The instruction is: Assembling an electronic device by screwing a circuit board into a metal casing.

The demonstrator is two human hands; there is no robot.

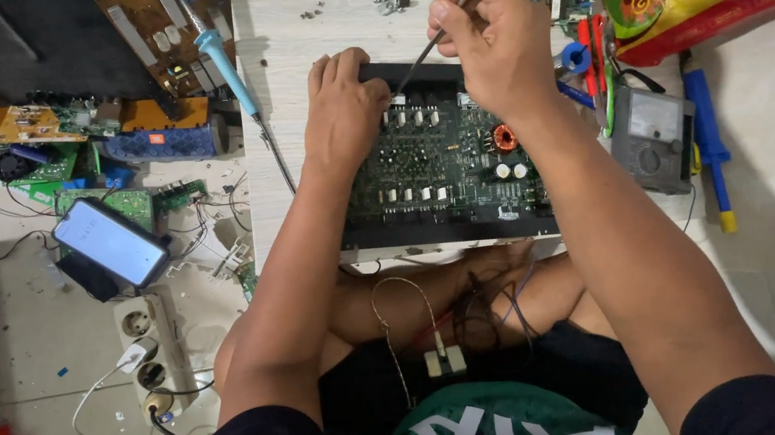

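Dark, component-crowded circuit board [441,165]
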